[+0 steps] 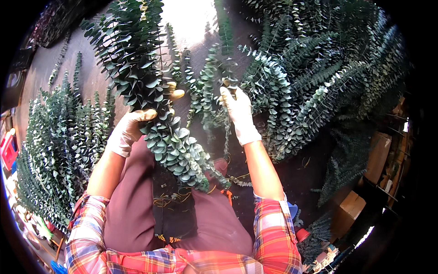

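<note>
My left hand [127, 132], in a pale glove with yellowish fingertips, is closed round a thick bunch of eucalyptus branches [130, 64]. The bunch slants from the upper left down over my lap, its lower part [182, 157] hanging between my knees. Fingertips of that hand show on the bunch's far side. To the right of it, my gloved right hand [239, 112] pinches a single eucalyptus stem [225, 34] between thumb and fingers. This stem stands roughly upright, apart from the bunch. A few more upright sprigs [207, 86] show between my two hands.
A large heap of eucalyptus [315, 77] fills the right side, and another pile [64, 150] lies at my left. Thin yellow ties [171, 201] are on the dark surface between my legs. Cardboard boxes [351, 205] and a red cup-like object [302, 235] sit at lower right.
</note>
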The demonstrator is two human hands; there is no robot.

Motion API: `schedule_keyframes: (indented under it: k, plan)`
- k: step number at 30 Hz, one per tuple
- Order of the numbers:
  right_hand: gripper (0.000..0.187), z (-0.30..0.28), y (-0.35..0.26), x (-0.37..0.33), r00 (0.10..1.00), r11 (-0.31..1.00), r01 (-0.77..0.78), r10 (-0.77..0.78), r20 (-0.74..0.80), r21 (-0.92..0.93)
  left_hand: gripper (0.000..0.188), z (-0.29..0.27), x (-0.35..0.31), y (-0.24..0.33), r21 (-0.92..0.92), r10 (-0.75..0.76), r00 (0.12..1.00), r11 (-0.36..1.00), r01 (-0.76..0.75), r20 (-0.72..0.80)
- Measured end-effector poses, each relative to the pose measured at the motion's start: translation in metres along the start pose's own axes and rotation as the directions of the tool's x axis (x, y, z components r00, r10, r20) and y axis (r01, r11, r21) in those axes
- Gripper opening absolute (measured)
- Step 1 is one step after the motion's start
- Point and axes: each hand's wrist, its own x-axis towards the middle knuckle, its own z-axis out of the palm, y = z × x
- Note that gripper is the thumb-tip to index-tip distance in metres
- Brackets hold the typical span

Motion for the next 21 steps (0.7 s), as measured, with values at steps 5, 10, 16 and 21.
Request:
schedule_keyframes:
  k: [5,10,16,21]
  plan:
    - [0.027,-0.013,-0.006,-0.083,0.973,0.975,0.222,-0.223,-0.063,-0.028,0.076,0.078,-0.02,0.035,0.2,0.232,0.944,0.939,-0.28,0.234]
    - [0.022,-0.03,-0.012,-0.19,0.942,0.942,0.328,-0.331,0.046,0.07,0.067,0.121,-0.057,0.041,0.284,0.25,0.932,0.903,-0.322,0.262]
    - [0.027,-0.02,-0.045,-0.25,0.775,0.739,0.632,-0.606,0.18,-0.232,0.066,0.138,-0.147,0.064,0.537,0.309,0.918,0.745,-0.396,0.248]
    - [0.02,-0.048,-0.038,-0.282,0.83,0.828,0.55,-0.526,0.185,-0.108,0.057,0.193,-0.201,0.06,0.63,0.243,0.931,0.686,-0.363,0.272]
